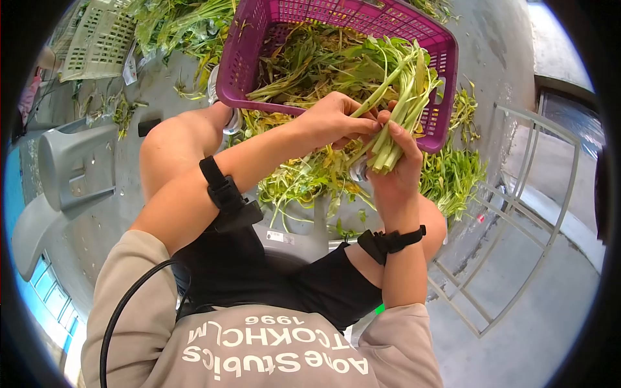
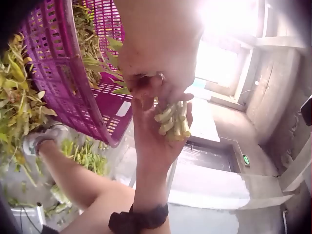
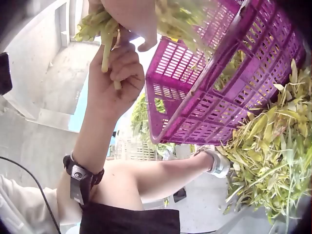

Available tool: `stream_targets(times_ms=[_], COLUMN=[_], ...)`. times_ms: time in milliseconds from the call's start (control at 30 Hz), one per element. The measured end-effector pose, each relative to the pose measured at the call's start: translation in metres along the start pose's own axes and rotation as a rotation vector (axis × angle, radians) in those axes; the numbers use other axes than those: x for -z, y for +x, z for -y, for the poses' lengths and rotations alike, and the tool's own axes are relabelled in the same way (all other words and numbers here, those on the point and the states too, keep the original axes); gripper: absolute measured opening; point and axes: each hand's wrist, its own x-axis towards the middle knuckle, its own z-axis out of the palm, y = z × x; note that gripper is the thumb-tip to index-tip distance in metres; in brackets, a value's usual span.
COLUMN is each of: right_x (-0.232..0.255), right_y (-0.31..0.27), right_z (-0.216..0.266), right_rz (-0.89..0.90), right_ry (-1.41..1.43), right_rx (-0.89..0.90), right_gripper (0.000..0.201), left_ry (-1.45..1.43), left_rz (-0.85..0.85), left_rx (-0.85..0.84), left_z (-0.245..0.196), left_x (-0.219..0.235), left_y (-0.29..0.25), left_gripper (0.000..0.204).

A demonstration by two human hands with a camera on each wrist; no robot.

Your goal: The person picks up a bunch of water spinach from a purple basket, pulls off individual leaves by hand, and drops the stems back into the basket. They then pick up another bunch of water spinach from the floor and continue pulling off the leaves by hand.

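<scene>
In my right hand (image 1: pixel 400 139) I grip a bunch of leafy green stalks (image 1: pixel 407 97). The cut ends point back toward me and the leafy tops spread out over the purple basket (image 1: pixel 336 111). My left hand (image 1: pixel 339 119) meets it from the left, its fingers curled around a single green stalk (image 3: pixel 105 53) beside the bunch. In the left wrist view the pale cut ends (image 2: pixel 174 122) poke out of the right hand. The right wrist view shows the left hand (image 3: pixel 117 80) close below the bunch. Loose wilted greens (image 1: pixel 304 58) lie inside the basket.
Heaps of yellowing leaves (image 1: pixel 304 184) and green stalks (image 1: pixel 453 181) lie on the floor around the basket. A grey plastic chair (image 1: pixel 61 174) stands at left, a metal frame (image 1: pixel 517 220) at right. A pale crate (image 1: pixel 100 39) is at the far left.
</scene>
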Motion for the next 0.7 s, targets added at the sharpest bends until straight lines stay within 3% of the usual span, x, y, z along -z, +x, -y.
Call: stream_targets(times_ms=[367,700], right_x=[0.009,0.007], right_y=[0.004,0.003], right_z=[0.002,0.019], right_rz=[0.019,-0.096], right_ry=[0.039,0.096], right_rx=[0.012,0.131], right_gripper=[0.041,0.034], left_ry=[0.055,0.082], left_rz=[0.01,0.038], left_rx=[0.0,0.018], left_z=[0.001,-0.008], left_x=[0.005,0.01], left_y=[0.0,-0.004], left_gripper=[0.02,0.019])
